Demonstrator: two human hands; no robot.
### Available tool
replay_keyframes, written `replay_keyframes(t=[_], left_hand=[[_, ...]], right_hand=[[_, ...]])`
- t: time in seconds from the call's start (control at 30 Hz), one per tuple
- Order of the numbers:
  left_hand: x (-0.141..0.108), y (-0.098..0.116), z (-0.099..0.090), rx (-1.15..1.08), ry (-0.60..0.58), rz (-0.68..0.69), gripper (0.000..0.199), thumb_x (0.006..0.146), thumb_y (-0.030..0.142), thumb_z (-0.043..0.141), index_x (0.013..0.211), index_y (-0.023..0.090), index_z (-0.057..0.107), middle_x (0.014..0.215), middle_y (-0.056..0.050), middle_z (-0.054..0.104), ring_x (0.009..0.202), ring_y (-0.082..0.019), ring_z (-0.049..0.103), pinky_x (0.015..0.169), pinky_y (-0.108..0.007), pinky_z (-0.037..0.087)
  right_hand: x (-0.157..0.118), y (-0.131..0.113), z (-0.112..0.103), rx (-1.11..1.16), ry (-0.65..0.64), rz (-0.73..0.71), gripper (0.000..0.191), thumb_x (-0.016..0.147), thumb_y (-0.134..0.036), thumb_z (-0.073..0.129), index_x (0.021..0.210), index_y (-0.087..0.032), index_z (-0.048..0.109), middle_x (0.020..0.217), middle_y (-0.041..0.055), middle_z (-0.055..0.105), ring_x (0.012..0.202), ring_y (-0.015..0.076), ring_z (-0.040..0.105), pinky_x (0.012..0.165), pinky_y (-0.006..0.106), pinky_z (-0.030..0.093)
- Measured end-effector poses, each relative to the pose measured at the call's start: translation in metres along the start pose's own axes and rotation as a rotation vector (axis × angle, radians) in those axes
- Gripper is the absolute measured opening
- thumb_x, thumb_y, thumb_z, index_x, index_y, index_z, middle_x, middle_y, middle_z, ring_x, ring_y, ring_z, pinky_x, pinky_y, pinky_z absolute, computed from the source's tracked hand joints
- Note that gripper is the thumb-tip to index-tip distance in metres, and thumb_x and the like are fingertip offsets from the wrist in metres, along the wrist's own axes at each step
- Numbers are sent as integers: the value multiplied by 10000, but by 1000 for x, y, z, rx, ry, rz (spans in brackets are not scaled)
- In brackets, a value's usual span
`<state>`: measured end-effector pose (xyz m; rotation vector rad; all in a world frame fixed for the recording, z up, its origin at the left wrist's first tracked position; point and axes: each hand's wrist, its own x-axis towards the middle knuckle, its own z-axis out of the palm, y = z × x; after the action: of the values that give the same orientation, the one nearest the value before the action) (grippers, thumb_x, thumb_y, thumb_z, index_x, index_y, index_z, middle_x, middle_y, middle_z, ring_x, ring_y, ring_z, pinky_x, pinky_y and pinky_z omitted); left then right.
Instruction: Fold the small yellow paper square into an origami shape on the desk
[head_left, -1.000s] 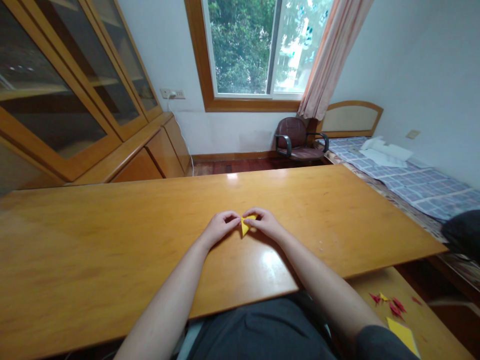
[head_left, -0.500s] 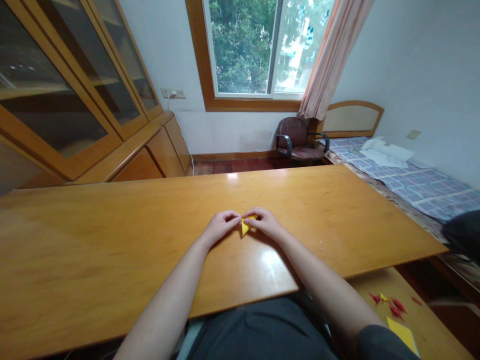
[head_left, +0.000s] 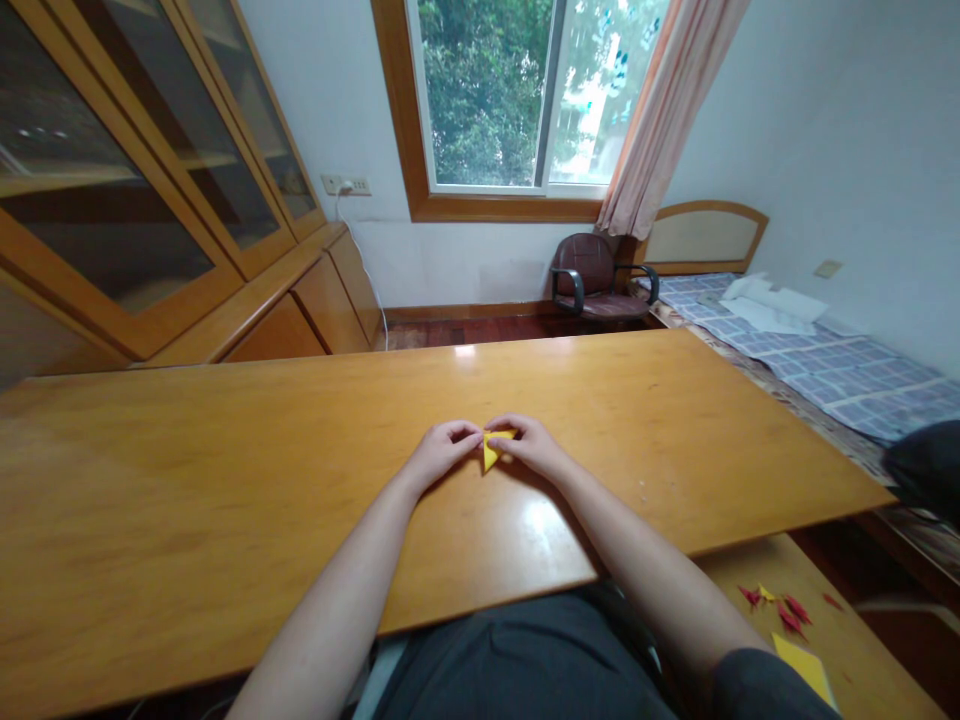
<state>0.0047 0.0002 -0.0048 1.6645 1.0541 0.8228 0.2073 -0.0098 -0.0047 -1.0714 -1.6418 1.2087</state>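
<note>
A small folded piece of yellow paper (head_left: 491,456), roughly triangular with one point toward me, is held just above or on the wooden table (head_left: 262,480). My right hand (head_left: 528,446) pinches it from the right, thumb on its near face and fingers behind. My left hand (head_left: 444,452) is at its left corner, thumb and fingertips pressed together there. The fingertips of both hands almost meet at the paper's upper left corner.
On a lower surface (head_left: 750,560) at the bottom right lie red folded pieces (head_left: 792,612) and a yellow paper sheet (head_left: 804,668). Beyond the table stand a brown armchair (head_left: 589,275), a bed (head_left: 840,370) and a glass-door cabinet (head_left: 225,270).
</note>
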Motion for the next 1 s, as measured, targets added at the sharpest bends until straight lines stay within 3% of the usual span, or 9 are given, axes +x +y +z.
replay_keyframes(t=[0.6,0.77,0.87,1.0], left_hand=[[-2,9,4,133,41,84,262,797,406,616,837,160,699,845,-54,713,801,-196,641,762,-292,495],[-1,6,4,160,55,95,235,808,382,608,809,166,700,811,-33,708,770,-178,630,732,-267,476],[0,3,3,115,68,83,230,798,379,616,790,162,690,784,-28,695,750,-171,620,712,-260,469],[1,-2,0,-49,135,34,237,775,395,649,784,159,665,749,-15,676,721,-163,616,699,-259,470]], right_hand=[[1,0,1,19,14,-5,324,725,-339,728,1002,-173,696,944,56,685,837,172,603,732,279,460],[0,1,1,12,5,11,358,722,-336,734,1041,-180,683,912,41,661,726,134,579,664,252,451],[1,5,0,51,18,13,416,716,-332,742,1096,-189,652,893,22,636,643,100,536,611,232,430],[4,10,-1,198,21,10,492,721,-332,743,1170,-200,590,776,-15,601,666,114,548,624,230,432]])
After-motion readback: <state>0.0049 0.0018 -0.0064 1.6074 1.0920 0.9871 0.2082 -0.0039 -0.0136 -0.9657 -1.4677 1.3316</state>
